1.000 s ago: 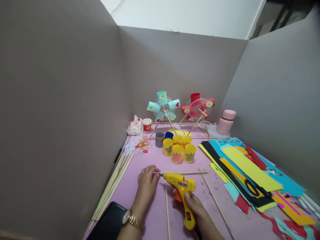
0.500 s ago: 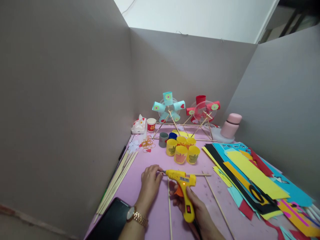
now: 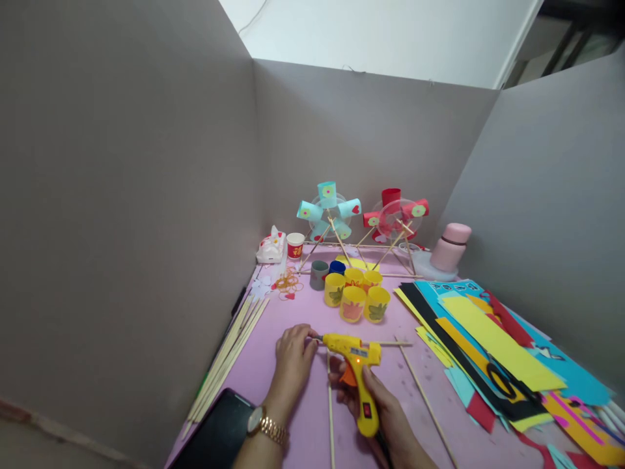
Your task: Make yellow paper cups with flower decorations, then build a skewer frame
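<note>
My right grip [image 3: 388,402] is closed around the handle of the glue gun [image 3: 342,343], the fingers curled by its orange trigger; whether the trigger is squeezed, I cannot tell. The gun sits above the middle of the surface [image 3: 297,312], nozzle pointing left, its small orange light lit.

My left grip [image 3: 293,352] is half curled, palm down, its fingertips at the left end of the cross stick [image 3: 399,342], just beside the nozzle. I cannot tell whether they pinch the stick or only press on it. The gun's body hides the middle of that stick from me.

A second stick [image 3: 331,417] runs toward me from beneath the nozzle, and a third stick [image 3: 426,396] slants down on the right, its far end meeting the cross stick near the right tip.

Beyond my grips stand five yellow cups [image 3: 352,305], with a grey cup [image 3: 319,276] and a blue cup [image 3: 336,268] behind them. Two wheels, one pale blue [image 3: 327,194] and one red [image 3: 391,197], stand on stick frames at the back. I see loose sticks [image 3: 227,365] and a phone [image 3: 217,426] on the left, paper [image 3: 502,335] and scissors [image 3: 500,381] on the right.
</note>
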`<state>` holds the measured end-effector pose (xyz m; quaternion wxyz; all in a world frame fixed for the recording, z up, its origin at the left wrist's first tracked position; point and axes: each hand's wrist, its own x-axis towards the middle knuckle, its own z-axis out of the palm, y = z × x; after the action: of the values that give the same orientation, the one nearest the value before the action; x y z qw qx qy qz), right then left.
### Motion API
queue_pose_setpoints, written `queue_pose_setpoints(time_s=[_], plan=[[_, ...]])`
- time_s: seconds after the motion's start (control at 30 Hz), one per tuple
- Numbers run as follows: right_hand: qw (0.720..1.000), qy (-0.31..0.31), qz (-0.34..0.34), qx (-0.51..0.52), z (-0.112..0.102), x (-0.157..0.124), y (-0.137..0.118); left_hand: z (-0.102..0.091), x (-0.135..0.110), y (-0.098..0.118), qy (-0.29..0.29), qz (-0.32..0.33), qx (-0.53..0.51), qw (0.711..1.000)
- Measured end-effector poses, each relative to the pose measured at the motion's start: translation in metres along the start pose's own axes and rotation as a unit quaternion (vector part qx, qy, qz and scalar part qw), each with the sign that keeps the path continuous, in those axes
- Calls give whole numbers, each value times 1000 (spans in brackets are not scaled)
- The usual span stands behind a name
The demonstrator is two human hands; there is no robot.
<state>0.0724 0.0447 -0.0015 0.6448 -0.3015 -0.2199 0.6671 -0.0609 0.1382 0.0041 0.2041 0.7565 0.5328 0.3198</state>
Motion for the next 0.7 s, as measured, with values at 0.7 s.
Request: queue_pose_setpoints(time_s=[0.7], plan=[[998, 28, 5, 58, 2, 1, 0, 2, 0, -4, -5, 0, 21, 1000]])
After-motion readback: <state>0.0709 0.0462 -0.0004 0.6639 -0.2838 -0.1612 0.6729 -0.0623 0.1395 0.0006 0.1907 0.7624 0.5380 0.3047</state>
